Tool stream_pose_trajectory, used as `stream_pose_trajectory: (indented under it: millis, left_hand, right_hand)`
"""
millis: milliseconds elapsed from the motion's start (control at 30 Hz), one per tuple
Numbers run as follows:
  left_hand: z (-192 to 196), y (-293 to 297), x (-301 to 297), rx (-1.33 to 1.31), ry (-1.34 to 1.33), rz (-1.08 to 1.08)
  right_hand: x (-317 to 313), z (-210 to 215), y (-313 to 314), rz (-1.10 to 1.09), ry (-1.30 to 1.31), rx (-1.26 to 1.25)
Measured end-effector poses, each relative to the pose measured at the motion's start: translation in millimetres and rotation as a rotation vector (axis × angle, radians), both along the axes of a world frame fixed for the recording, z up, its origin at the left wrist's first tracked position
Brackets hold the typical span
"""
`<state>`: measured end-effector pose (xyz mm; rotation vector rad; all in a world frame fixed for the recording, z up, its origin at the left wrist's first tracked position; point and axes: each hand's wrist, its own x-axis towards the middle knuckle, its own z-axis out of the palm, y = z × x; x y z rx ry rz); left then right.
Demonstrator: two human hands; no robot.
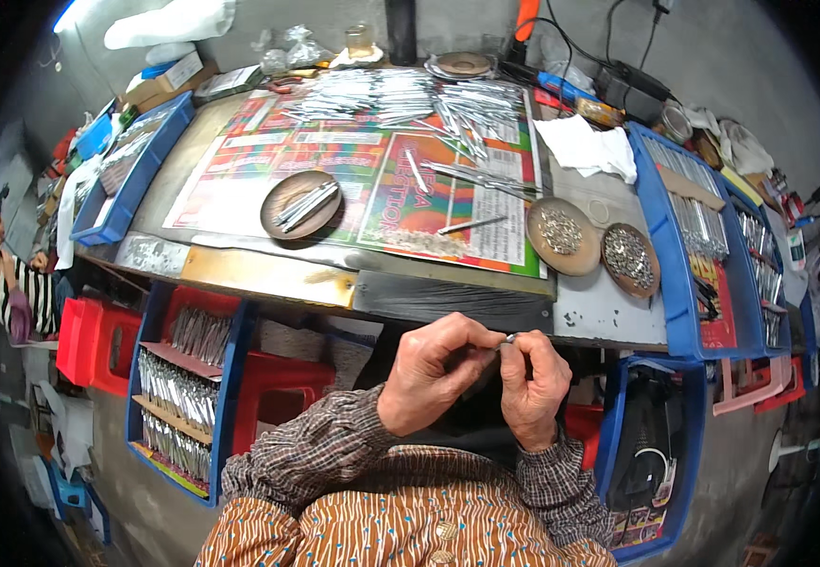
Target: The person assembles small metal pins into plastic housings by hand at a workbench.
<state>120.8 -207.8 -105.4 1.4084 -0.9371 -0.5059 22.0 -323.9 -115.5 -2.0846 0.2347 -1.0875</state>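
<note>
My left hand (438, 370) and my right hand (533, 383) meet in front of the table's near edge. Both are closed, their fingertips pinched together round a small silvery metal piece (511, 337); most of it is hidden by the fingers, so its exact kind does not show. Just beyond, on the table, a round brown dish (561, 265) holds a heap of small shiny metal parts, with a second brown dish (644, 248) of similar parts beside it. Farther left, several slim silvery metal strips (308, 206) lie in a wooden dish (278, 194).
Piles of silvery strips (372, 94) cover the table's far side, over colourful printed sheets (325, 156). Blue trays (679, 302) of strips stand right, another blue tray (98, 231) left. Below sit a blue crate (226, 416) and red stools (98, 345). A person (27, 283) sits far left.
</note>
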Motion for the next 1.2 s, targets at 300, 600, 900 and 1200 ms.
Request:
stream_pose_trajectory:
  millis: [300,600,900,1200]
  left_hand:
    - [1,6,15,-0.11,-0.477,0.167]
    - [-2,40,128,0.155,-0.877,0.585]
    - [-7,40,188,0.233,-1.096,0.692]
    - [-16,35,203,0.315,-1.149,0.673]
  right_hand:
    - [13,-3,6,0.025,-0.002,0.029]
    - [6,-3,-9,0.01,0.082,0.037]
    - [8,-3,-16,0.006,0.114,-0.01]
    - [8,8,-34,-0.071,0.14,-0.034]
